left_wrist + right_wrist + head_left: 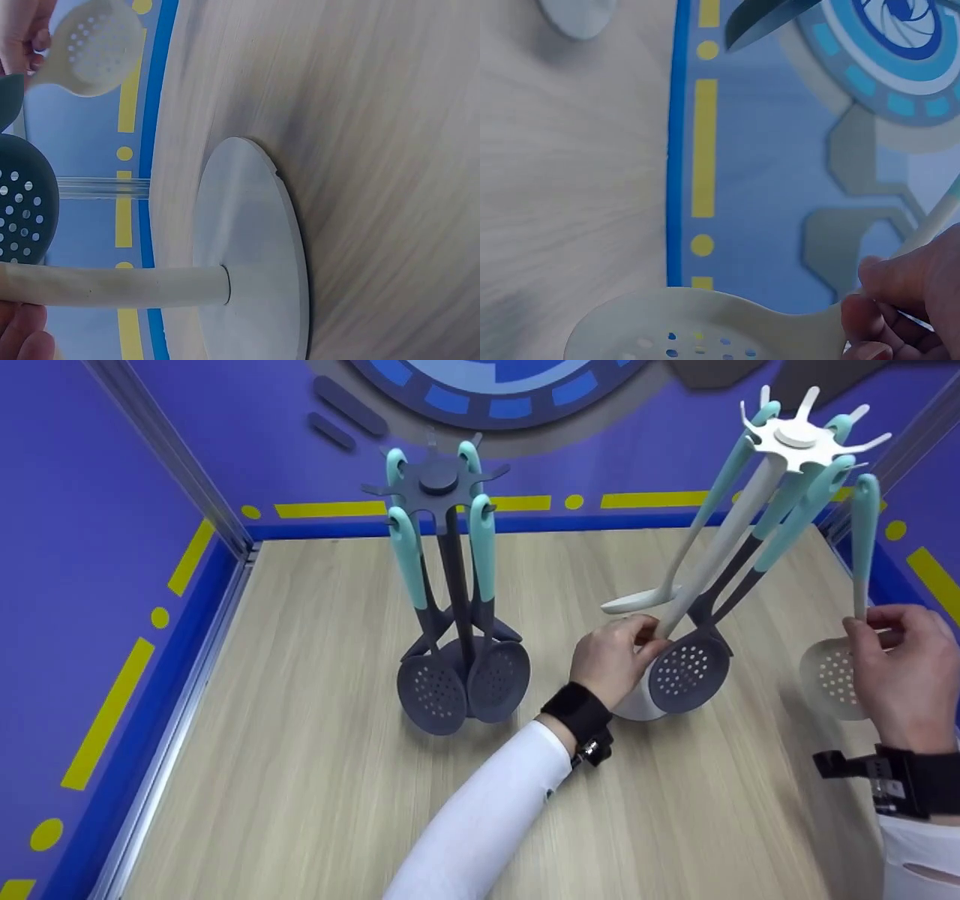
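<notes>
My left hand (611,656) grips the pole of a white utensil stand (731,529), which leans to the right in the head view. Its round base (247,225) shows in the left wrist view. My right hand (911,675) pinches the neck of a white skimmer (697,319) with a teal handle. That skimmer hangs upright beside the stand, bowl down, apart from the hooks. On the white stand hang a dark skimmer (690,671), a white utensil with a shallow head (637,600) and another dark utensil, partly hidden.
To the left stands a dark utensil stand (454,577) with several teal-handled utensils, among them a dark skimmer (431,697). Blue printed walls (570,457) enclose the wooden tabletop (315,780) at the back and both sides.
</notes>
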Motion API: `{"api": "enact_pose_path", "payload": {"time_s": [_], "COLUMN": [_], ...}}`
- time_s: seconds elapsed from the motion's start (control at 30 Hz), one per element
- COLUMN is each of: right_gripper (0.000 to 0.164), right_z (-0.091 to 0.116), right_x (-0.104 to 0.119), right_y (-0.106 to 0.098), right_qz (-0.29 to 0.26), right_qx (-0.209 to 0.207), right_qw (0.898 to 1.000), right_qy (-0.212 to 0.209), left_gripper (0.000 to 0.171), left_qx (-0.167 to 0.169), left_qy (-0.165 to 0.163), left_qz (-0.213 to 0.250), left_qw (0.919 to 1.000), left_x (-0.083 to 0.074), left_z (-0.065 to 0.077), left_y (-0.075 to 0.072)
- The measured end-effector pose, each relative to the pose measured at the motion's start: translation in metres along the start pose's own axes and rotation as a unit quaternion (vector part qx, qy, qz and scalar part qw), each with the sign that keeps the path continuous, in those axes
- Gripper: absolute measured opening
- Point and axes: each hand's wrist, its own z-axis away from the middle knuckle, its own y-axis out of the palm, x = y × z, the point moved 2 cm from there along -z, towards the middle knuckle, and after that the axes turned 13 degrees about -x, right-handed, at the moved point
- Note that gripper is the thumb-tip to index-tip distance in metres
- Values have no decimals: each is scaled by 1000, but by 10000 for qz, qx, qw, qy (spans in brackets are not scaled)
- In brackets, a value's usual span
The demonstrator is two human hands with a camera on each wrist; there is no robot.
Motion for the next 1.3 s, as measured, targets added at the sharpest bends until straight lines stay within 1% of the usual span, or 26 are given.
{"api": "enact_pose_path", "payload": {"time_s": [0.13,0.23,0.4,0.67,0.8,0.9,0.97,1.03,1.13,1.17,1.2,1.3], "right_gripper": [34,27,23,17,15,15,15,15,14,14,14,16], "right_z": [13,23,36,57,67,73,76,80,84,85,86,89], "right_x": [10,19,35,59,69,75,78,82,88,89,91,92], "right_y": [-12,-20,-33,-53,-61,-65,-66,-67,-69,-70,-70,-70], "right_qz": [-637,-1052,-1524,-1938,-2047,-2263,-2537,-2823,-3126,-3100,-3045,-2946], "right_qx": [-261,-389,-756,-1162,-1144,-987,-902,-837,-841,-838,-832,-809], "right_qw": [9975,9936,9853,9718,9688,9647,9567,9463,9337,9326,9335,9364], "right_qy": [155,112,-158,-677,-799,-914,-1102,-1336,-1531,-1649,-1700,-1729], "left_gripper": [24,24,24,25,25,24,24,23,24,24,25,24], "left_qx": [16,39,78,72,103,134,142,152,152,148,137,65], "left_qy": [-12,-40,-104,-101,-48,-1,28,26,31,28,35,49], "left_qz": [14,41,97,72,50,0,-25,12,27,39,39,81], "left_qw": [10000,10000,9999,9999,9999,9999,9999,9999,9999,9999,9999,9999], "left_x": [0,0,0,0,0,0,0,0,1,2,3,5], "left_z": [0,0,0,1,2,3,4,4,4,5,5,7], "left_y": [1,1,1,2,1,0,0,0,0,0,0,-1]}}
